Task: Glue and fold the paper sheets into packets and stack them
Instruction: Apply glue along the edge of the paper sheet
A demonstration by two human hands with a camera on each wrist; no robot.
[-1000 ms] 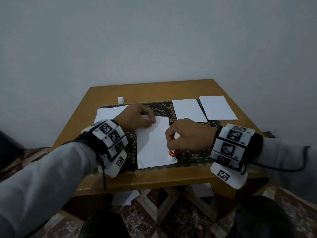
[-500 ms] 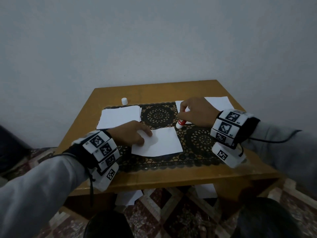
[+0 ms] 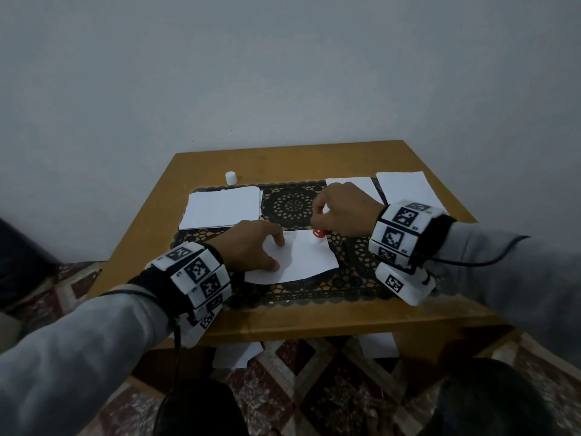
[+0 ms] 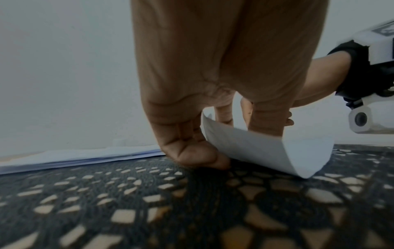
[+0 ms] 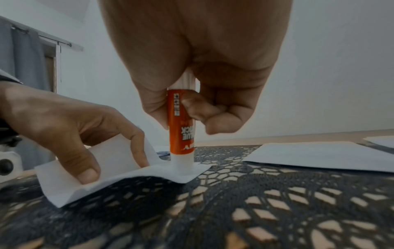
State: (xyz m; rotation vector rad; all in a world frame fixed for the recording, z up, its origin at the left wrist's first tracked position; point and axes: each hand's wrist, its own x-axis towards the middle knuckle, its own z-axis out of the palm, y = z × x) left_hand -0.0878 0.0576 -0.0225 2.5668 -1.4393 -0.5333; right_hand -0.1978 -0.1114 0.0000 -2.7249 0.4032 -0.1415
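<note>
A white paper sheet [image 3: 303, 259] lies on the dark lace mat at the table's middle, one flap curled up [image 4: 266, 148]. My left hand [image 3: 254, 247] holds it at its left side. The thumb [image 5: 87, 173] and index fingertip [image 5: 141, 160] are down on the lower layer, and the raised flap [image 5: 110, 151] stands between them. My right hand [image 3: 342, 212] grips an orange glue stick [image 5: 181, 128] upright, tip down on the sheet's far right corner [image 5: 187, 171]. In the head view only the stick's red end [image 3: 318, 231] shows. A stack of folded packets [image 3: 223, 207] lies at the left.
Two flat white sheets [image 3: 352, 187] [image 3: 405, 190] lie at the back right of the wooden table [image 3: 283, 319], partly behind my right hand. A small white cap [image 3: 231, 177] stands at the back left. More papers [image 3: 235, 354] lie on the patterned floor beneath.
The sheet went from long and flat to a shorter, folded shape. My right hand brought the glue stick down onto its far right corner. My left hand slid further onto the sheet.
</note>
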